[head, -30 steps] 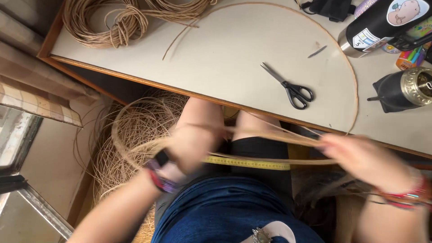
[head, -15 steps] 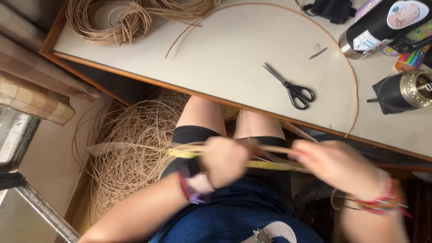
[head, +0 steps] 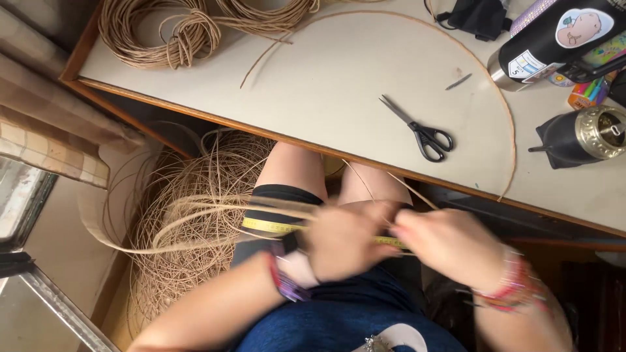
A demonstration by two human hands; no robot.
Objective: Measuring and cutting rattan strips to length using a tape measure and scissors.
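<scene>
My left hand and my right hand are close together over my lap, below the table edge. Both grip thin tan cane strands that sweep away to the left towards a loose tangle of cane on the floor. A yellow measuring tape lies across my thighs, under the hands. Both hands are blurred by motion. My left wrist wears a watch, my right wrist several bracelets.
A pale table with a wooden edge carries black scissors, coils of cane, a long curved cane strand, a dark bottle, a brass-topped black object and coloured markers.
My left hand has moved right along the strands, meeting my right hand, which has drawn in leftward. The cane strands now trail farther out to the left.
</scene>
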